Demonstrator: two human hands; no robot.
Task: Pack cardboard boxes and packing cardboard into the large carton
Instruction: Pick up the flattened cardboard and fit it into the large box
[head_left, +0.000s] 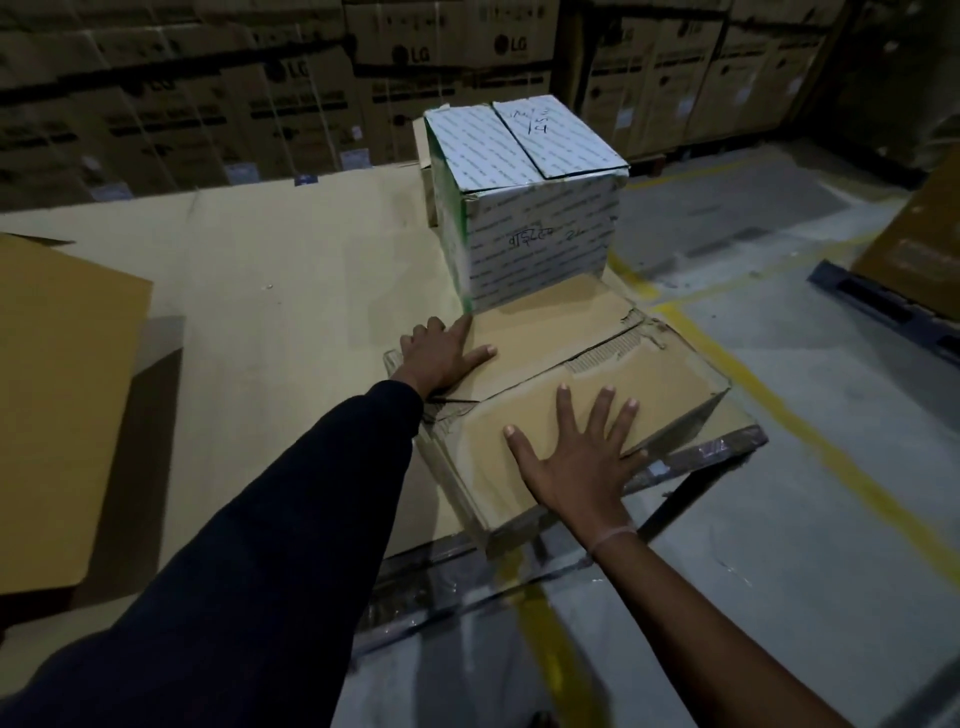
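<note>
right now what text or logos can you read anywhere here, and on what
"LG": logo on stacked brown cartons along the back wall, seen several times.
Handwritten marks on the white box, top and front: not legible.
Repeated fine print over the white box: too small to read.
Labels on the stacked brown cartons: blurred.
Flat brown box under both hands: no text visible.

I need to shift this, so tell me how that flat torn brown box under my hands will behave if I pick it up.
The brown box will probably sag, since its top is torn and creased. It looks light, being squashed flat under the left hand and right hand. The white box on its far end may tip.
</note>
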